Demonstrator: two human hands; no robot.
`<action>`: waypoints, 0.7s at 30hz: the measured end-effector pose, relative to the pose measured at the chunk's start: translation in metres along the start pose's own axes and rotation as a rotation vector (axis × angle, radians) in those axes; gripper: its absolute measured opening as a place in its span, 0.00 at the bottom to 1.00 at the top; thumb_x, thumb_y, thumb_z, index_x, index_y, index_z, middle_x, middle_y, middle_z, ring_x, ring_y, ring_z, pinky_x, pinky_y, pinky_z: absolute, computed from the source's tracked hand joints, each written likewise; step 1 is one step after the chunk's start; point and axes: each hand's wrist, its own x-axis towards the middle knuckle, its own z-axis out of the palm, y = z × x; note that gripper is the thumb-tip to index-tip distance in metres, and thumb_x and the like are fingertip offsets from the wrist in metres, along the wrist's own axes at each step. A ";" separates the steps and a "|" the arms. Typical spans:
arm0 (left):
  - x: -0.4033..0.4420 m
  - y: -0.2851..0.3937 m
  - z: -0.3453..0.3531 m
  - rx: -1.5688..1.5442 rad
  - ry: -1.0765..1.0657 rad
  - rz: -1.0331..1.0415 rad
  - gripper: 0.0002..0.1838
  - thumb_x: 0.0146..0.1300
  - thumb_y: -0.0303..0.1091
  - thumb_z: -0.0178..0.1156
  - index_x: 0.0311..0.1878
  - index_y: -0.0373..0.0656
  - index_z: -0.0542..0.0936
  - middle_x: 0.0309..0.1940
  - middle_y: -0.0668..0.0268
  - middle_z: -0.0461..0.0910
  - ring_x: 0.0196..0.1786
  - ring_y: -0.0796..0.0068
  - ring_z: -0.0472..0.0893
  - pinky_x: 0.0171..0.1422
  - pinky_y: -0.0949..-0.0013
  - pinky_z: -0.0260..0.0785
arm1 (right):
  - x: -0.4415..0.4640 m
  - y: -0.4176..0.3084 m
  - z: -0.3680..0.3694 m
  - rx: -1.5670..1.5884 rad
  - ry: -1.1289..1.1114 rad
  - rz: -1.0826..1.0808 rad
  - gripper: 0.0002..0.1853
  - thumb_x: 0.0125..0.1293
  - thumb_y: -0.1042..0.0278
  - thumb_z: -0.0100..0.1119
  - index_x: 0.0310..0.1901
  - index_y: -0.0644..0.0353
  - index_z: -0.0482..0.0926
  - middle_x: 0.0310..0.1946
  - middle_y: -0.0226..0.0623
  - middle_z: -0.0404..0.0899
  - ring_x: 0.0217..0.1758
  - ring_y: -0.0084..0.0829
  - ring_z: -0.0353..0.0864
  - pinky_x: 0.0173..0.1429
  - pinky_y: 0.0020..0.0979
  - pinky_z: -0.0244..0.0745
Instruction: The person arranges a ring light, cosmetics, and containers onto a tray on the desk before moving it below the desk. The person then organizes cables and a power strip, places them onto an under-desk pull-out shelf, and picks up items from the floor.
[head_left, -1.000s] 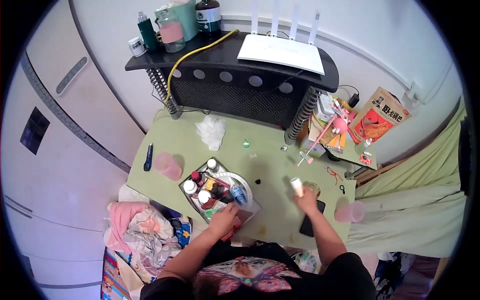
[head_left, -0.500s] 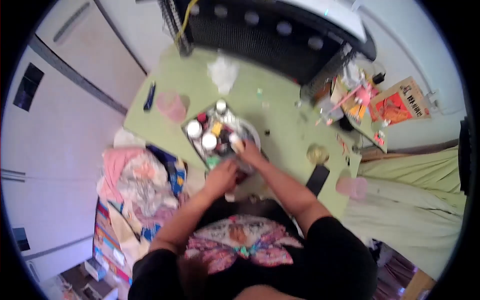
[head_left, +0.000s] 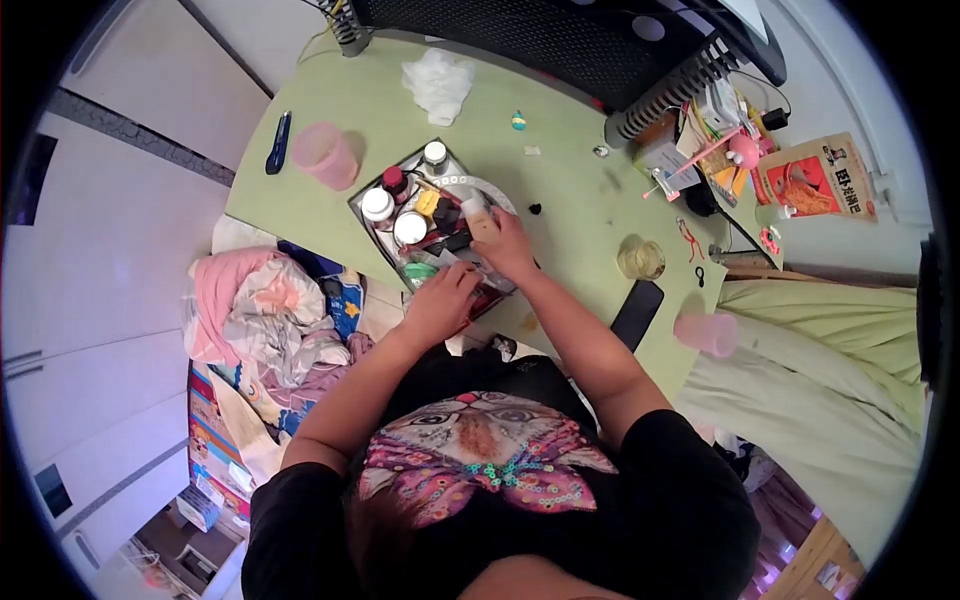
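1. Head view: the right hand (head_left: 508, 248) has a pale bottle (head_left: 482, 222) in its grip, right of the tray's (head_left: 374, 241) middle.
2. Left hand (head_left: 443, 302) at the near edge; I can't make out its grip.
3. Bumping could topple the crowded jars (head_left: 410, 228).

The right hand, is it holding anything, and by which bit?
The right hand holds a small bottle by its beige body; the whitish end sticks out free.
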 end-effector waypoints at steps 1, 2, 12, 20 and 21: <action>0.002 0.001 -0.001 0.001 -0.001 0.002 0.19 0.50 0.28 0.56 0.47 0.41 0.68 0.47 0.59 0.67 0.46 0.56 0.72 0.47 0.63 0.67 | -0.001 0.000 0.001 -0.017 0.061 -0.039 0.33 0.42 0.62 0.66 0.51 0.64 0.66 0.47 0.48 0.68 0.51 0.44 0.69 0.57 0.35 0.63; 0.004 0.003 -0.002 -0.008 0.032 -0.020 0.21 0.49 0.29 0.57 0.49 0.41 0.67 0.49 0.58 0.65 0.47 0.56 0.71 0.47 0.62 0.67 | -0.002 0.001 0.001 -0.016 0.064 -0.040 0.33 0.42 0.62 0.66 0.51 0.64 0.66 0.47 0.48 0.68 0.51 0.44 0.69 0.57 0.35 0.63; 0.026 -0.006 0.013 0.189 0.010 -0.036 0.28 0.46 0.31 0.59 0.54 0.41 0.66 0.53 0.55 0.62 0.49 0.53 0.67 0.53 0.60 0.63 | -0.030 0.045 -0.024 -0.052 0.095 -0.110 0.13 0.48 0.70 0.60 0.37 0.61 0.73 0.40 0.44 0.71 0.46 0.44 0.70 0.51 0.36 0.65; 0.024 -0.007 0.011 0.111 0.180 0.026 0.17 0.49 0.32 0.54 0.44 0.38 0.70 0.42 0.55 0.68 0.45 0.56 0.69 0.48 0.61 0.64 | -0.048 0.011 -0.035 -0.012 0.228 -0.370 0.10 0.49 0.66 0.60 0.33 0.59 0.75 0.39 0.42 0.73 0.44 0.41 0.72 0.45 0.34 0.68; 0.022 -0.007 0.011 0.066 0.138 -0.008 0.18 0.48 0.30 0.56 0.45 0.39 0.69 0.43 0.55 0.67 0.46 0.55 0.69 0.49 0.61 0.64 | -0.052 0.003 -0.037 -0.014 0.026 -0.325 0.10 0.50 0.65 0.59 0.33 0.59 0.75 0.37 0.42 0.74 0.42 0.41 0.73 0.45 0.35 0.69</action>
